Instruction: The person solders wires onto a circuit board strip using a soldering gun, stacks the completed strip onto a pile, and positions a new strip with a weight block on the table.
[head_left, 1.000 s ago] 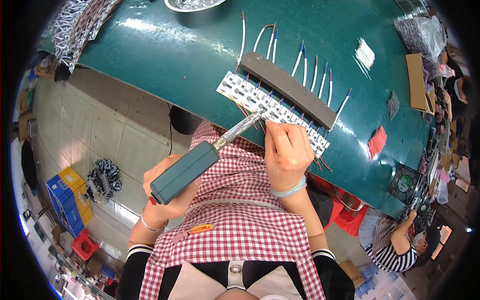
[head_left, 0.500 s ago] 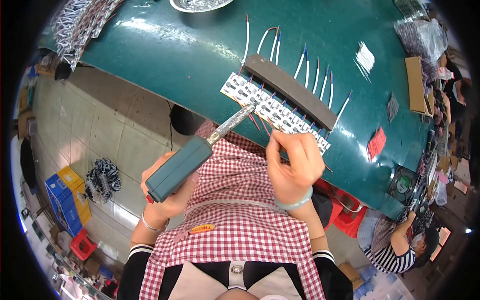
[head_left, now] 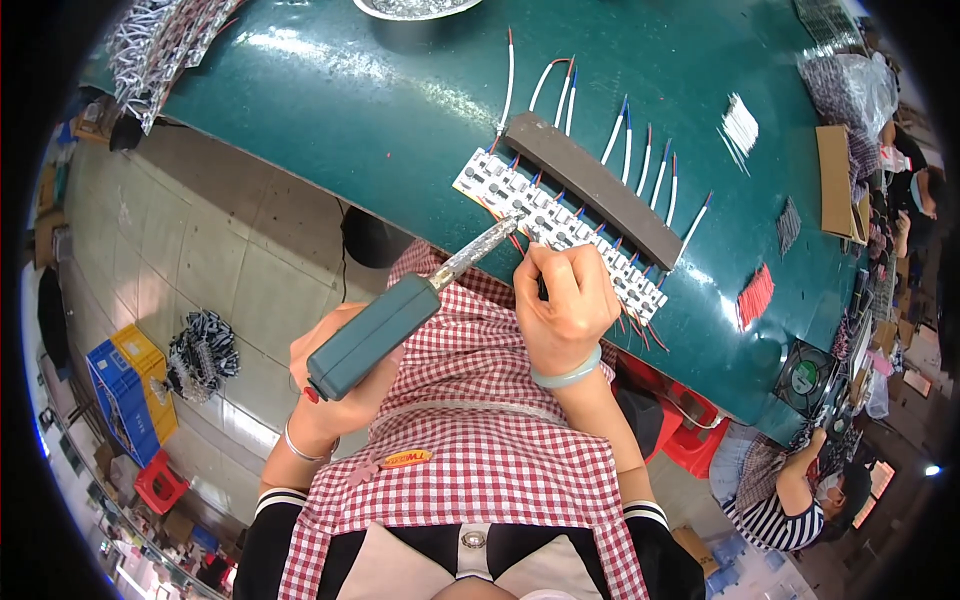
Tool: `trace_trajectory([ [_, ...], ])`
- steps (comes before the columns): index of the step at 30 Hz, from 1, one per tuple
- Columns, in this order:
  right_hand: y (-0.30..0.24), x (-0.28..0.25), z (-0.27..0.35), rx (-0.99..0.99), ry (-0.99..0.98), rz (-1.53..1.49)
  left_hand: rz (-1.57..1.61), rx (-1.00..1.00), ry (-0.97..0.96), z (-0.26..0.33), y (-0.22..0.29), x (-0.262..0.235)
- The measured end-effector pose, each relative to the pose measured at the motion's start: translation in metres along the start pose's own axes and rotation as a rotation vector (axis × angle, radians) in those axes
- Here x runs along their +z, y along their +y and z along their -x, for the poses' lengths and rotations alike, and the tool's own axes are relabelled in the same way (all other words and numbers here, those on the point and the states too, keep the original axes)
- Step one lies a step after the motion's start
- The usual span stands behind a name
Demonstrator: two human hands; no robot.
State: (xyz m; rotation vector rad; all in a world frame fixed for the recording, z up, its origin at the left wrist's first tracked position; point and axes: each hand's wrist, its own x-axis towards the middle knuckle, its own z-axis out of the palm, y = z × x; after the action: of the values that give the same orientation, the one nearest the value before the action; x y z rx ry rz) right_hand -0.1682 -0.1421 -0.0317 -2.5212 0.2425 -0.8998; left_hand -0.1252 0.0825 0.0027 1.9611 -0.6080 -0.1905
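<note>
My left hand (head_left: 350, 402) is wrapped round the dark green body of a soldering iron (head_left: 372, 338). Its metal tip rests at the near edge of a white circuit board strip (head_left: 483, 178), which carries several small components. Close beside the tip, my right hand (head_left: 568, 312) pinches at that same edge, the fingers mostly hiding what they grip; a thin red wire (head_left: 517, 243) shows just left of them. Behind the strip lies a dark brown bar (head_left: 595, 187), with several white-sleeved wires (head_left: 643, 160) sticking out past it.
The green table (head_left: 350, 130) holds a bundle of white sleeves (head_left: 740, 125), red pieces (head_left: 755, 297), grey pieces (head_left: 789, 224) and a shallow metal bowl (head_left: 420, 8). Wired boards (head_left: 165, 50) are heaped far left. A small fan (head_left: 803, 376) and a person in stripes (head_left: 785, 515) are on the right.
My right hand has moved left along the board's near edge, closer to the iron's tip. The iron has shifted slightly right. Board and bar appear a little further right in the view.
</note>
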Motion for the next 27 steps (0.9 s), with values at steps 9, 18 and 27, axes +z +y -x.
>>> trace_trajectory([
  [9, 0.001, 0.0, 0.0, 0.004, -0.008, -0.006, 0.005, 0.011, -0.03, -0.004, -0.001, 0.002],
  [18, 0.0, -0.002, -0.001, 0.009, -0.014, 0.012, 0.006, -0.019, -0.069, -0.009, 0.001, -0.001],
  [27, 0.002, -0.001, -0.001, 0.004, -0.02, 0.025, -0.038, 0.016, -0.069, -0.013, 0.001, -0.003],
])
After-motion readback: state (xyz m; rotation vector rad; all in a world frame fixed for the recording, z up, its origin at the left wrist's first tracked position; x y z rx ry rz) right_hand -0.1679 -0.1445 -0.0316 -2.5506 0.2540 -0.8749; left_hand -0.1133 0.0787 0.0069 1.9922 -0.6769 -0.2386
